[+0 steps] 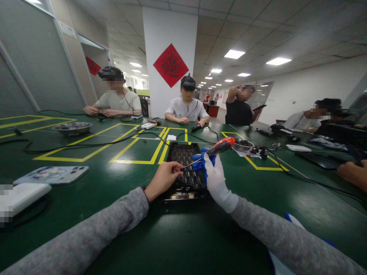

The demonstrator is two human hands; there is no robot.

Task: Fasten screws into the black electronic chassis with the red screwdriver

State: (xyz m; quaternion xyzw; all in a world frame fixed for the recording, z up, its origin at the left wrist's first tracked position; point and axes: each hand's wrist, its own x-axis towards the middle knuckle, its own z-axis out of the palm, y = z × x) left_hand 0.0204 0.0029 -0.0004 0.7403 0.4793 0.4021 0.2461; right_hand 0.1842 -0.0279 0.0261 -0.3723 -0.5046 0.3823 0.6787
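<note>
My right hand, in a white glove with blue fingertips, grips a screwdriver with a red and dark grey handle. Its thin shaft slants down to the left. My bare left hand pinches at the shaft's tip; a small dark thing shows at the fingertips, too small to name. Both hands are over a black rectangular tray-like casing with a patterned inside. A pale part sits at the near end of the casing.
A phone and a white box-like device lie at left, with a metal bowl beyond. Black cables cross the green table. Another glove lies under my right forearm. Several people sit around the table.
</note>
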